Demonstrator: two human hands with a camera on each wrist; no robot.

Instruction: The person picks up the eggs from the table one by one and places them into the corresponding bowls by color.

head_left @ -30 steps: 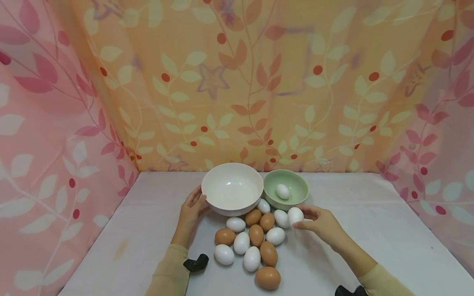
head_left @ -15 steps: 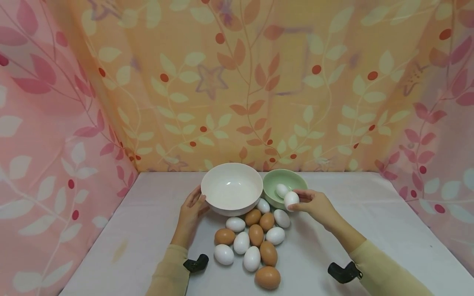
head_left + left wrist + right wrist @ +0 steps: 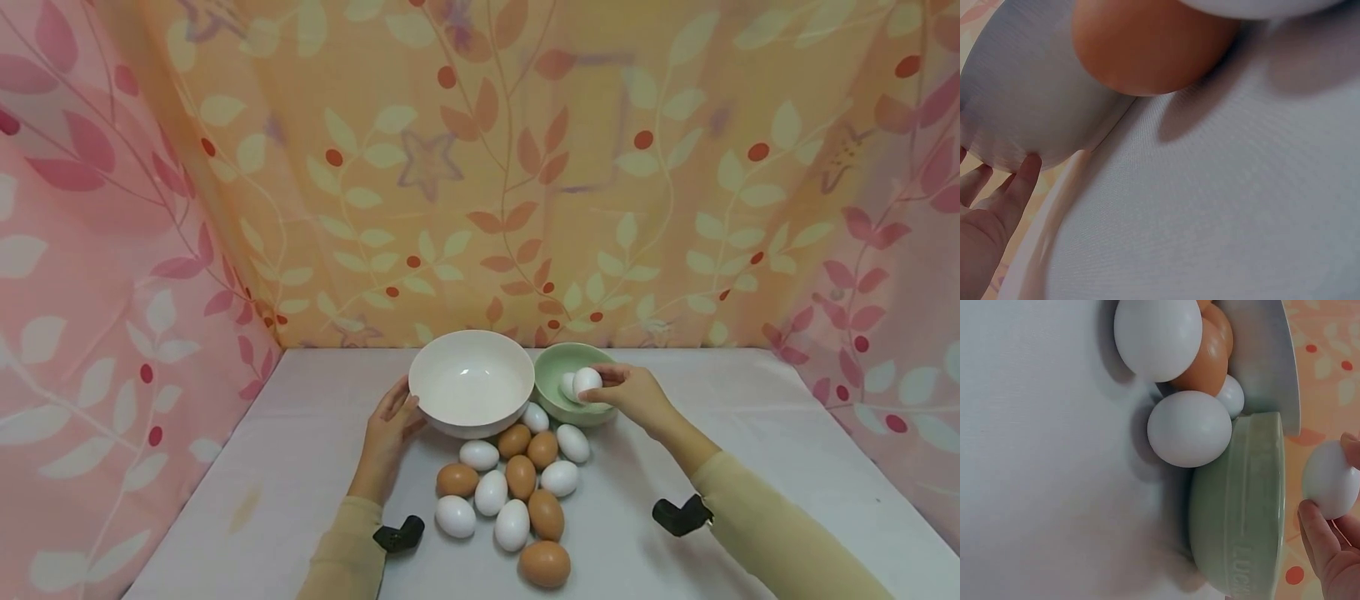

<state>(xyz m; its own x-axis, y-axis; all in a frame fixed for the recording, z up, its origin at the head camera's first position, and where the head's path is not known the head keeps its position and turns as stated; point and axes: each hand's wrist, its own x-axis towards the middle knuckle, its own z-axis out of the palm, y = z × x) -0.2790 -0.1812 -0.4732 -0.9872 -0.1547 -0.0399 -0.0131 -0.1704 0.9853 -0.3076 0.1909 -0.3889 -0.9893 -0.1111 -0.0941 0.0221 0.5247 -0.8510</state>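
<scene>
White held egg: it is in the right hand, over the opening of the green bowl. The right wrist view shows it higher than the rim and apart from it.
Right hand grip: narrow; the thumb and the fingers pinch the egg from its sides.
Egg in the green bowl: one white egg lies inside, partly covered by the held one in the head view.
Left hand grip: rather wide; the fingertips of the left hand rest against the outer wall of the white bowl, perhaps to steady it, without grasping it.
Loose eggs: thirteen, brown and white mixed, lie on the white cloth before the two bowls. One white egg is just beside the green bowl; whether they touch, I cannot tell.
Step in hand: I judge it is the placing of the held egg into the green bowl; the carrying looks almost complete, the release is not yet done.
Next move: it would call for going slowly below the rim, setting the egg down beside the first one, and only then loosening the fingers, because two shells could knock and crack.
</scene>
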